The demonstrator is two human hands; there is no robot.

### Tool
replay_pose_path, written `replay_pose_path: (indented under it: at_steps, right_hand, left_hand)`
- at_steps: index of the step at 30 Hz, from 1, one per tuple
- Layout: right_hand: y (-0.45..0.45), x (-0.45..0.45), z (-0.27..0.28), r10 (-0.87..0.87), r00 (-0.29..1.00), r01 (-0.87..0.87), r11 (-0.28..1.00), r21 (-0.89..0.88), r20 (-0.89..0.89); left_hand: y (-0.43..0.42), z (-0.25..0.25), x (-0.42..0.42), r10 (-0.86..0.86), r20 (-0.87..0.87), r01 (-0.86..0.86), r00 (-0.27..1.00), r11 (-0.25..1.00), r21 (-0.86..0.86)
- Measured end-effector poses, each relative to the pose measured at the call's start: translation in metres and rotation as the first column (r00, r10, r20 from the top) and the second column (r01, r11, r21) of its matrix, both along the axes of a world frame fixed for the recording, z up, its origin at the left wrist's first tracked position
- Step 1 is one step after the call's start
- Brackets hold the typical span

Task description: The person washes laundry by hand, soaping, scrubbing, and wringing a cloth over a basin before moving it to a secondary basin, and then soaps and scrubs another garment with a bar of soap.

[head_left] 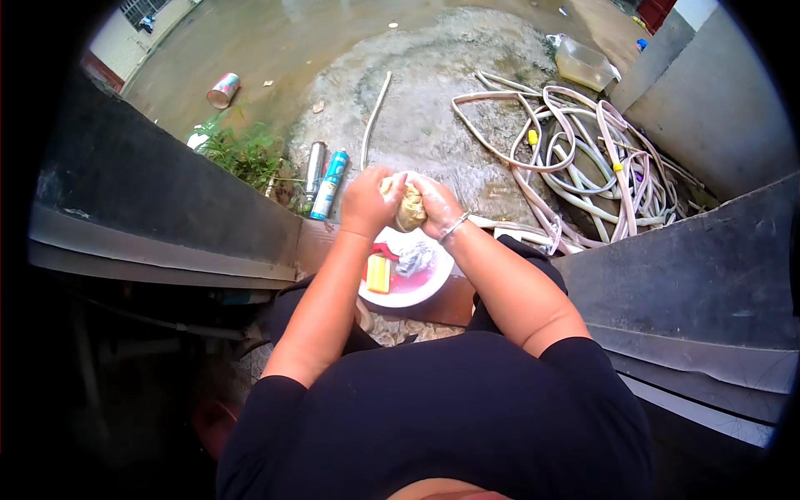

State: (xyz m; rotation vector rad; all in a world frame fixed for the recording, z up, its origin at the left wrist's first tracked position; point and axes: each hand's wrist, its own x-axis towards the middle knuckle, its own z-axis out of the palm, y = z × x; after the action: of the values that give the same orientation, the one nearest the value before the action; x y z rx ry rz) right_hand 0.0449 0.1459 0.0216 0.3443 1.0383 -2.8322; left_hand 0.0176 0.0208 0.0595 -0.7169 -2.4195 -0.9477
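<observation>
A wadded, yellowish-beige cloth (411, 210) is bunched between my two hands, above the far side of a white basin. My left hand (367, 200) is closed on its left part, and my right hand (435, 205), with a bracelet at the wrist, is wrapped round its right side. Below them the basin (417, 298) holds pinkish liquid. In it lie a yellow block (378, 274), a red item (383, 249) and a greyish-white cloth (414, 259). My palms and most fingertips are hidden by the cloth and the hands themselves.
Blue (330, 185) and silver (315, 167) cans stand beyond my left forearm, beside weeds. A tangled hose (575, 158) lies at the right. Dark panels (183, 175) flank both sides. Farther off are a fallen can (223, 90) and a clear tub (583, 65).
</observation>
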Motion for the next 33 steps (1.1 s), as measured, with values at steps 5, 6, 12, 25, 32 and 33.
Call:
replay_pose_path:
  at_steps: [5,6,12,25,32,33]
  right_hand:
    - [0.018,-0.005,-0.006,0.051,0.99,-0.007,0.95,0.313,-0.131]
    - [0.023,-0.007,-0.007,0.111,0.986,-0.039,0.879,0.474,-0.125]
    - [0.027,-0.007,-0.002,0.126,0.984,-0.036,0.831,0.555,-0.124]
    - [0.048,-0.024,-0.004,-0.186,0.979,0.202,0.929,0.309,-0.08]
    - [0.039,-0.017,0.007,-0.066,0.992,0.089,0.973,0.211,-0.11]
    - [0.035,-0.017,0.002,-0.05,0.988,0.079,0.976,0.205,-0.143]
  left_hand:
    - [-0.026,-0.013,-0.009,-0.18,0.252,0.196,0.951,0.98,-0.042]
    - [-0.031,-0.015,-0.01,-0.2,0.289,0.219,0.936,0.975,-0.034]
    - [-0.053,-0.029,-0.014,-0.197,0.433,0.232,0.88,0.972,-0.03]
    - [-0.088,-0.067,-0.036,0.111,0.424,-0.023,0.899,0.978,-0.207]
    - [-0.078,-0.078,-0.018,-0.006,0.667,0.159,0.745,0.972,-0.17]
    - [-0.073,-0.072,-0.015,-0.054,0.638,0.228,0.768,0.954,-0.194]
